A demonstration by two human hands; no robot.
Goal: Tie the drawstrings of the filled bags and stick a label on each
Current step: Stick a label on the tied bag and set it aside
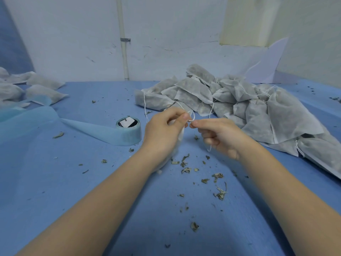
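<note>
Both hands meet above the middle of the blue table. My left hand holds a white filled bag, mostly hidden behind the palm, and pinches its drawstring at the top. My right hand pinches the other end of the same string; a loose tail hangs below its fingers. A big heap of filled bags with loose strings lies at the right rear. A light-blue label roll stands left of my hands, its strip trailing off to the left.
Several more filled bags lie at the far left. Dried herb crumbs are scattered on the table between and in front of my forearms. A white wall with a vertical pipe closes the back.
</note>
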